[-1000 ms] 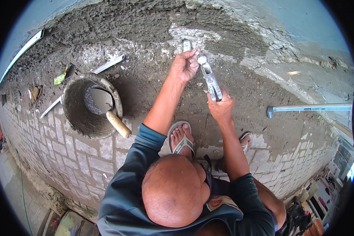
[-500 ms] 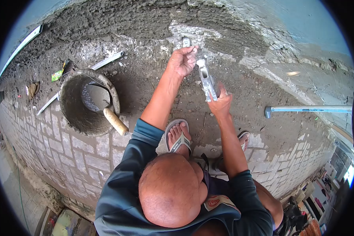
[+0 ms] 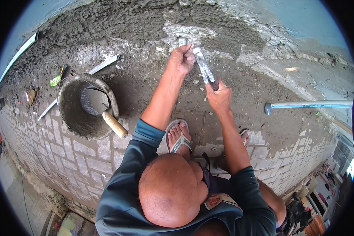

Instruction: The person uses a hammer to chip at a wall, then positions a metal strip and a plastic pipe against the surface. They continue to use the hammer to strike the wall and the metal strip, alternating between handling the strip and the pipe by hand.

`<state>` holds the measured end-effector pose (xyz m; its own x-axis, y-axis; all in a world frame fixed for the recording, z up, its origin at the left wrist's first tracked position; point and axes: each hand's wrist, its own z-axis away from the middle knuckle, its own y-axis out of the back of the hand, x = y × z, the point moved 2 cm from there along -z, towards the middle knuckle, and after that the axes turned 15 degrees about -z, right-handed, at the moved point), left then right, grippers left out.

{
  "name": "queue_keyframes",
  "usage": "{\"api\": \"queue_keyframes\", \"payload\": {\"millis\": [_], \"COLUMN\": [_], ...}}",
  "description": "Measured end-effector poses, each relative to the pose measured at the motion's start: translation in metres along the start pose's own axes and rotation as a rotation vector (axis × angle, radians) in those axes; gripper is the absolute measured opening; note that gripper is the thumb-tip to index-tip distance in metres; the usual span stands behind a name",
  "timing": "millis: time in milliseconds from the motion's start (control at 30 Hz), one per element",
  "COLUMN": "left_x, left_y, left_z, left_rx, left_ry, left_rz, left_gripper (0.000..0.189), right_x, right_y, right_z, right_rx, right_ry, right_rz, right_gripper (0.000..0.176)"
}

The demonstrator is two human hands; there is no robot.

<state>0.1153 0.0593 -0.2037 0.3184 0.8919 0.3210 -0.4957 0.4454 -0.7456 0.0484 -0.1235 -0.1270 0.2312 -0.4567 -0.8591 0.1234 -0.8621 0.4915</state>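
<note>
My left hand (image 3: pixel 181 59) is closed near the base of the rough wall, thumb and fingertips pinched together; what they pinch is too small to make out. A short pale strip end (image 3: pixel 181 41) shows just beyond its knuckles. My right hand (image 3: pixel 220 96) grips a claw hammer (image 3: pixel 204 65) smeared with whitish mortar. The hammer's striking end lies right beside my left fingertips, and its other end reaches back to my right fingers.
To the left stands a mortar-caked bucket (image 3: pixel 69 116) with a wooden-handled trowel (image 3: pixel 115 124) in it. A metal strip (image 3: pixel 105 63) passes behind the bucket. A green wrapper (image 3: pixel 56 81) lies farther left. On the right is a long bluish-handled tool (image 3: pixel 291 104). Sandals are on my feet.
The hammer has swung up toward my left fingertips and turned, now showing its side. My right hand has shifted slightly; my left hand stays nearly in place, still pinched.
</note>
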Motion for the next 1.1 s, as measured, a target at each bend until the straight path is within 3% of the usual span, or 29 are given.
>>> {"api": "queue_keyframes", "payload": {"millis": [67,100,200,333,400,467,500,633,733,767,833,933,967,1100], "left_x": [-0.013,-0.019,-0.029,-0.026,-0.022,-0.017,-0.016,-0.01,-0.005,-0.004,-0.002,-0.001,-0.004,-0.007], "left_y": [0.008,-0.005,-0.012,-0.012,-0.014,-0.003,0.014,0.013,0.002,-0.004,-0.019,-0.033,-0.04,-0.028], "left_z": [0.006,0.026,0.058,0.064,0.055,0.037,0.015,0.002,0.004,0.003,0.004,0.013,0.015,0.01], "left_rx": [0.099,0.299,0.412,0.253,0.268,0.194,0.021,0.003,-0.121,-0.115,0.145,0.086,0.196,0.163], "left_ry": [-0.083,-0.021,-0.09,-0.179,-0.178,-0.146,-0.09,-0.016,0.119,0.119,0.028,0.061,0.049,0.109], "left_rz": [-0.083,-0.165,-0.322,-0.506,-0.501,-0.295,-0.165,-0.047,0.298,0.293,0.298,0.202,0.12,0.107], "left_gripper": [0.012,0.012,0.009,0.01,0.012,0.011,0.01,0.009,0.016,0.016,0.016,0.009,0.012,0.013], "right_x": [0.003,0.002,0.003,0.004,-0.001,0.0,-0.001,-0.01,-0.002,0.0,-0.004,0.003,0.004,-0.008], "right_y": [0.001,0.002,0.003,0.005,0.005,0.004,0.004,0.002,-0.007,-0.009,-0.01,-0.02,-0.021,-0.019], "right_z": [0.002,0.003,0.013,0.021,0.02,0.02,0.02,0.02,0.022,0.022,0.015,0.004,-0.001,-0.007], "right_rx": [-0.007,0.001,0.073,0.077,0.056,0.068,0.066,0.082,0.123,0.123,0.118,0.048,0.0,-0.011], "right_ry": [-0.145,-0.157,-0.148,-0.262,-0.278,-0.275,-0.262,-0.277,-0.245,-0.249,-0.26,-0.302,-0.311,-0.389], "right_rz": [-0.087,-0.119,-0.123,-0.22,-0.216,-0.203,-0.197,-0.29,-0.341,-0.347,-0.331,-0.251,-0.206,-0.224], "right_gripper": [0.021,0.021,0.017,0.016,0.021,0.021,0.021,0.021,0.021,0.021,0.02,0.021,0.019,0.02]}}
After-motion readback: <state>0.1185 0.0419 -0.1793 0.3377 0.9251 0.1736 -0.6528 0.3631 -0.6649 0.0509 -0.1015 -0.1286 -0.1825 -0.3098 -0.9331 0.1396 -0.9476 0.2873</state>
